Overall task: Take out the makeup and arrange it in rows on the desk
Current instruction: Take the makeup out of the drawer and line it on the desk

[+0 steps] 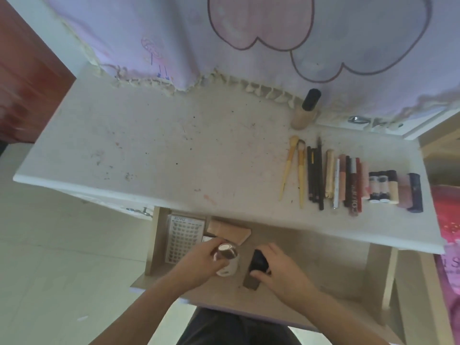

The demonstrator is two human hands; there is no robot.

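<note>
Both hands are down in the open drawer (311, 265) below the desk's front edge. My left hand (199, 262) grips a small white jar with a shiny rose-gold lid (227, 260). My right hand (281, 267) holds a dark, flat makeup item (257, 263) lying on the drawer floor. On the white desk (161, 150), at the right, a row of makeup (348, 178) lies side by side: brushes, pencils, tubes, lipsticks and small bottles. A beige bottle with a black cap (306, 113) stands behind the row.
In the drawer's left part lie a sheet of false lashes (183, 239) and a beige box (227, 231). A pale pink curtain (224, 41) hangs over the desk's back edge. A red cabinet (27, 78) stands at the far left, pink fabric (448, 235) at the right.
</note>
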